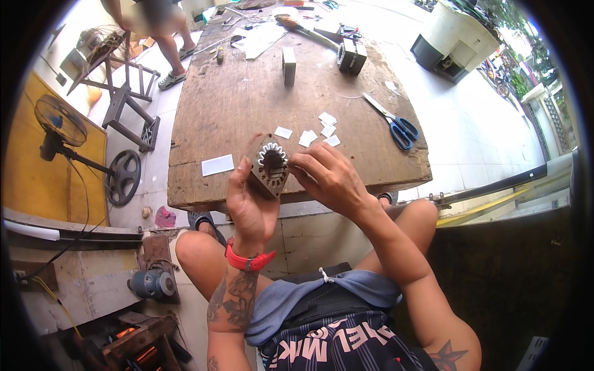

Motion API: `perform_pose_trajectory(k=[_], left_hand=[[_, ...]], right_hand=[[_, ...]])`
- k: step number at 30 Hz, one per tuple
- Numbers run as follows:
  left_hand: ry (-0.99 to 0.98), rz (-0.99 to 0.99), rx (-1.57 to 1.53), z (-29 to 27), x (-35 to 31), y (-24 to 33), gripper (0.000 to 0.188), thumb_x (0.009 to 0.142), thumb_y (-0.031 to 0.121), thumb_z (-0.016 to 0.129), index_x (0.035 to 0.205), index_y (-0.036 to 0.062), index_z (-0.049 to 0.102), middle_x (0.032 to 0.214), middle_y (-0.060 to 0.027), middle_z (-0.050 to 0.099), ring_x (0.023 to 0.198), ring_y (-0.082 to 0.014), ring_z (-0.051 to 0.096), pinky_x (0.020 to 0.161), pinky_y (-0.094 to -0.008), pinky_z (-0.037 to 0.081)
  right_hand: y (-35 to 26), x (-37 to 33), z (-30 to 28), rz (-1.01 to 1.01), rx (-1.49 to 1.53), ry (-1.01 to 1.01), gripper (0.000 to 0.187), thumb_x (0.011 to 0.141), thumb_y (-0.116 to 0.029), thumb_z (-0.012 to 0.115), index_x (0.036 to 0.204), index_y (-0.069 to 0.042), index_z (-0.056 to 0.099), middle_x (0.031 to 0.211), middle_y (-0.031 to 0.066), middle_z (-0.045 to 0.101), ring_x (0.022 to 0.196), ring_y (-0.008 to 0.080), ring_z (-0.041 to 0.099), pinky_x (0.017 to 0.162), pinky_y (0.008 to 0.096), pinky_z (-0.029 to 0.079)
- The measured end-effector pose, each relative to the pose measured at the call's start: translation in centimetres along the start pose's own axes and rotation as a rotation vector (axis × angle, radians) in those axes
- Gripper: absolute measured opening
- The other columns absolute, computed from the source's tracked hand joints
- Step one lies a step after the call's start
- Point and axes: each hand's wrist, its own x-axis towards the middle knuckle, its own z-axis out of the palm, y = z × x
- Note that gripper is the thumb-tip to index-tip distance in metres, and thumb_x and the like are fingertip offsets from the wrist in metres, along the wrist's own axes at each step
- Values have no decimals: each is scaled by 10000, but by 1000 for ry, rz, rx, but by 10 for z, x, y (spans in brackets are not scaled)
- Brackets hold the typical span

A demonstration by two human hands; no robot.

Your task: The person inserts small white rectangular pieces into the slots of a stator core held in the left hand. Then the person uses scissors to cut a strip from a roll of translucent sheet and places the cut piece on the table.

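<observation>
My left hand [252, 213] is wrapped round a motor stator core [263, 182], a squarish metal block with a slotted round bore. White paper liners [271, 149] line the slots along the bore's upper part; the lower slots look bare. At the core's right edge, my right hand [331, 179] has its thumb and fingers pinched together. Whatever sits between those fingertips is hidden. Several small white paper pieces [307, 138] lie on the table just beyond the core. To the left of my left hand is a larger white paper strip [217, 165].
Blue-handled scissors [403, 132] lie at the right of the wooden table [247, 99]. Farther back are an upright pale block [289, 67], another dark core [351, 57] and a brush [303, 29]. A fan [62, 127] stands left; another person [167, 46] is at far left.
</observation>
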Motion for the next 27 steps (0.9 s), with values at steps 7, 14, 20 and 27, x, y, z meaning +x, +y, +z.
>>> perform_pose_trajectory(k=[7,14,20,27], left_hand=[[-2,-6,10,0,-1,-2,609,1063,401,439,1539,23,458,1397,-110,617,1286,-209,576,1120,-385,431],[58,-76,-229,-6,2,0,667,1042,487,468,1500,2,498,1446,-183,605,1343,-282,571,1152,-432,434],[150,6,-217,-13,5,6,685,1029,490,491,1480,-24,513,1464,-208,587,1382,-344,541,1163,-493,439],[103,-3,-318,-13,6,12,695,1034,496,470,1503,-17,486,1499,-205,561,1405,-360,517,1171,-505,430]], right_hand=[[1,1,-3,35,28,-9,340,885,-12,762,1204,-101,685,1064,86,674,950,287,684,784,408,582],[-2,-10,22,159,275,131,447,933,-169,772,1325,-70,582,1286,147,652,1119,352,670,901,439,572],[-15,-14,30,181,175,-13,371,1016,-333,667,1323,-126,654,1264,161,614,1225,361,545,1086,485,424],[39,16,41,434,-243,28,295,1007,-359,672,1145,-109,744,1156,139,619,1134,327,538,984,458,420]])
